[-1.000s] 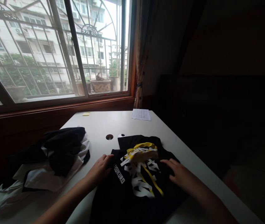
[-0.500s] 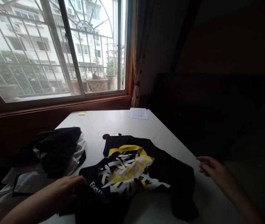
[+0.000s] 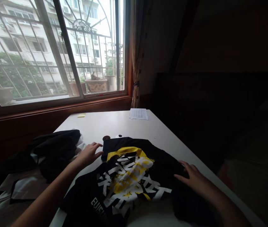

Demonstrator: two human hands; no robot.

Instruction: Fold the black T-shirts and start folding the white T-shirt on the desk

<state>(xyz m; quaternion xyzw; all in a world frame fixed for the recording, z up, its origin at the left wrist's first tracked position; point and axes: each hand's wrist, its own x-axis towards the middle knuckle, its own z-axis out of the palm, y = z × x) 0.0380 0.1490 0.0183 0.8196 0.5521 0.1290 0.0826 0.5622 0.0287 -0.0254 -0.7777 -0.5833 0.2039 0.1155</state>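
A black T-shirt (image 3: 162, 164) with a yellow patch and white brush-like lettering lies spread and rumpled on the white table. My left hand (image 3: 89, 154) is at its upper left edge, thumb and fingers apart, with the fingertips at or just beside the cloth. On the other side, my right hand (image 3: 194, 178) rests over the shirt's right part, thumb spread away from the fingers. Dark cloth below the right hand blends into shadow, so the lower right of the shirt is hard to make out.
To the left lies a heap of black and white clothes (image 3: 53, 154). Beyond the shirt are a brown round object (image 3: 106, 138) and a white one (image 3: 119, 136). Papers (image 3: 139, 114) and yellow notes (image 3: 81, 115) lie towards the table's far edge (image 3: 105, 111), below a barred window.
My left hand has moved up and right from the shirt's lower left to its upper left edge. My right hand has come in leftward onto the shirt. The lower left cloth lies more spread.
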